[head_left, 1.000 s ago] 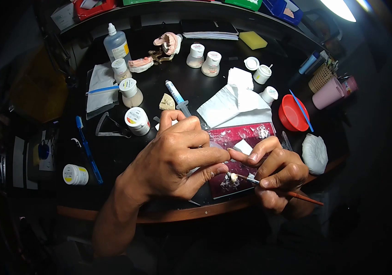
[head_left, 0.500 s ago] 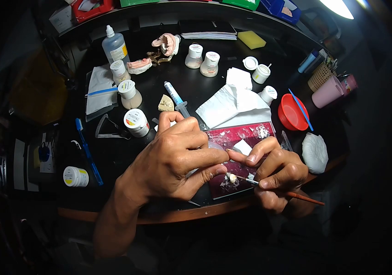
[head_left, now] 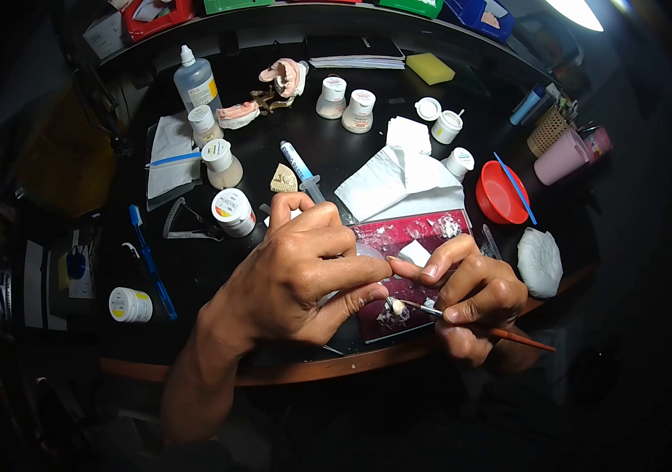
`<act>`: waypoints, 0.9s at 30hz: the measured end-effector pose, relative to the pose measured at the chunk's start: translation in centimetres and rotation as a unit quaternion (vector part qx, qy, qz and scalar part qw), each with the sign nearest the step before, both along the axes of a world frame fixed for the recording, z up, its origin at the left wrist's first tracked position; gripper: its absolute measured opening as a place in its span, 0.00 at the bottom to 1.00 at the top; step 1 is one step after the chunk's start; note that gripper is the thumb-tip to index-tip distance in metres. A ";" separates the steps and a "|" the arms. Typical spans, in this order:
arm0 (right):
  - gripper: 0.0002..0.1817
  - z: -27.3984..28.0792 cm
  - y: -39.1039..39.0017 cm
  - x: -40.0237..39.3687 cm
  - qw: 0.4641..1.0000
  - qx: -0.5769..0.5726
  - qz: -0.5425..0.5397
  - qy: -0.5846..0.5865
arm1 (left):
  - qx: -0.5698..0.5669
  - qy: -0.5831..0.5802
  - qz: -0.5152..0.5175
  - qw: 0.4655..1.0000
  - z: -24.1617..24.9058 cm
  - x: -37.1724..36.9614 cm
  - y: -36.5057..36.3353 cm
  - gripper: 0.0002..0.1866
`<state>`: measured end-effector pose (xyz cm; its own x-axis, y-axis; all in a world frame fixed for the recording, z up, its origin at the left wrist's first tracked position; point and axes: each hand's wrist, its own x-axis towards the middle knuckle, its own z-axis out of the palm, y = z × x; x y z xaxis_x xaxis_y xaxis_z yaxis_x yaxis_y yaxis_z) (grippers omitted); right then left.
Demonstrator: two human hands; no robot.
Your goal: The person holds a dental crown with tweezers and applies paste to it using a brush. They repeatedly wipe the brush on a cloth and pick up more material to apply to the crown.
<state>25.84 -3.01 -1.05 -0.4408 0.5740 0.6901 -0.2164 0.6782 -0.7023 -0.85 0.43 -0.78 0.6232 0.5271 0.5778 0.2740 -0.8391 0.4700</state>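
My right hand (head_left: 477,303) grips a thin brush (head_left: 521,339) with a reddish-brown handle, its tip pointing left at a small cream-white tooth-like piece (head_left: 398,307). My left hand (head_left: 312,275) is pinched just left of that piece, on a small metal tool whose tip shows beside the thumb; most of the tool is hidden by the hand. The fingertips of both hands meet above the piece. Below them lies a dark red pad (head_left: 454,228) strewn with white crumbs, with a white block (head_left: 414,252) on it.
Behind the hands are white tissue (head_left: 375,185), a syringe (head_left: 298,164) and jars (head_left: 359,112). A red bowl (head_left: 499,197) with a blue stick stands right, near a white lump (head_left: 539,263). Left are a jar (head_left: 233,212) and a blue toothbrush (head_left: 151,263). Dental models (head_left: 285,79) stand at the back.
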 end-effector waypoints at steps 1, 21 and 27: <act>0.12 0.0 0.0 0.0 1.000 0.002 -0.001 -0.001 | -0.001 0.001 0.000 1.000 0.0 0.0 0.0 0.13; 0.10 -0.7 -0.1 -0.1 0.999 -0.030 -0.014 0.002 | -0.015 0.034 0.032 0.999 0.4 -0.1 -0.4 0.12; 0.09 -0.6 0.0 -0.1 0.999 -0.038 -0.003 0.009 | 0.011 0.018 0.044 0.999 0.2 0.2 -0.4 0.13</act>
